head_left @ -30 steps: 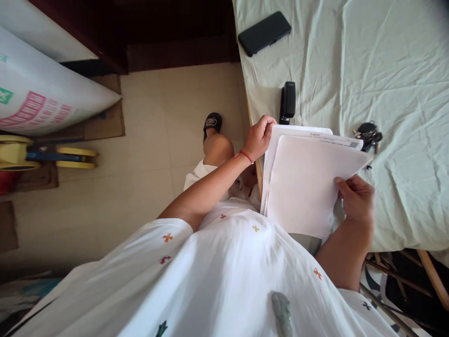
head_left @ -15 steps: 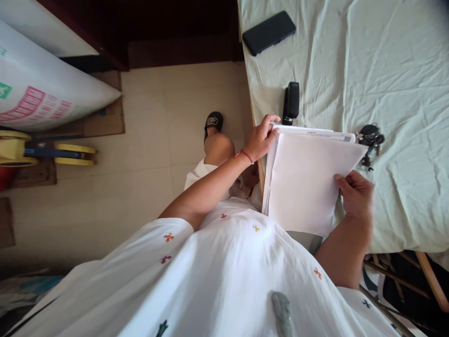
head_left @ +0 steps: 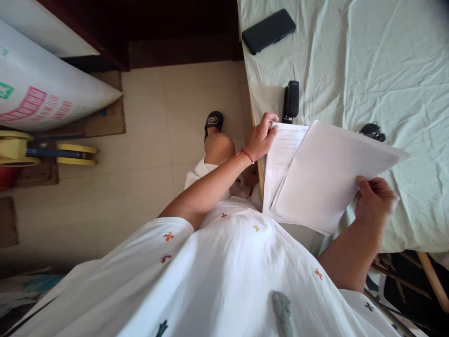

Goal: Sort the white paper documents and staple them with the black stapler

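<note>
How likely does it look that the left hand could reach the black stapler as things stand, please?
Probably yes: the left hand, at the corner of the papers, is close to the black stapler, whose top is uncovered, though it may need to release the papers first.

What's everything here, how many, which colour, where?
Draped table: 1, pale, right
Flat rectangular case: 1, black, table's upper left
Elongated stapler: 1, black, below case
Thin paper sheets: several, white, centre right
Rounded bundle, maybe keys: 1, black, partly behind sheets
Bulging plastic sack: 1, white, left
Unclear object: 1, yellow-blue, below sack
Tiled floor: 1, beige, left
Wooden furniture: 1, dark brown, top
Rounded slipper: 1, black, centre
Cloth shirt: 1, white, bottom
Oblong pendant: 1, grey-green, on shirt
Cord bracelet: 1, red, left of sheets
Dim clutter: uncounted, mixed, lower left
Left hand: 1, bare, grip at sheets' corner
Right hand: 1, bare, grip on sheets
</note>
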The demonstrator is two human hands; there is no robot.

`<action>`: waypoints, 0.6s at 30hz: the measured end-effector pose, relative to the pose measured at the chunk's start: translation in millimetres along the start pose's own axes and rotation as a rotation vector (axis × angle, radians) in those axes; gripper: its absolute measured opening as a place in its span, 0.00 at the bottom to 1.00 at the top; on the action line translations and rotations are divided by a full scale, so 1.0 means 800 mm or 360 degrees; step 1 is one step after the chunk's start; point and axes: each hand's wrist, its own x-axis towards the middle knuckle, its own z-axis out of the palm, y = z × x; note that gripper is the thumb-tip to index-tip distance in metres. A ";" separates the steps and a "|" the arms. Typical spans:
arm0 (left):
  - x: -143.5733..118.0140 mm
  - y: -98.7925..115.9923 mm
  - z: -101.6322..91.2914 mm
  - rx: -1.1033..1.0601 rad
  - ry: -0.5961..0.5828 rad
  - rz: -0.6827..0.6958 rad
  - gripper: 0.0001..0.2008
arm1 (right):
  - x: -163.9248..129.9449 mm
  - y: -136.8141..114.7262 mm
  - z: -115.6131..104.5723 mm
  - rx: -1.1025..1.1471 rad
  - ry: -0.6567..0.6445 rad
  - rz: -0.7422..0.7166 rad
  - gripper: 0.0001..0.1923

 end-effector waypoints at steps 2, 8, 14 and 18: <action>0.000 -0.007 0.002 -0.0012 0.0009 0.0043 0.20 | 0.002 0.002 -0.007 0.0086 0.0133 -0.0034 0.16; 0.002 -0.012 0.004 0.0044 -0.0019 0.0079 0.23 | 0.003 0.010 -0.015 0.0132 0.0051 -0.0005 0.13; 0.001 -0.006 0.000 0.0018 -0.0048 0.0047 0.26 | 0.000 -0.007 0.008 -0.0149 -0.0350 0.0041 0.12; -0.001 -0.001 -0.004 -0.0007 -0.0065 0.0031 0.30 | 0.002 -0.025 0.025 -0.0205 -0.0452 0.0055 0.14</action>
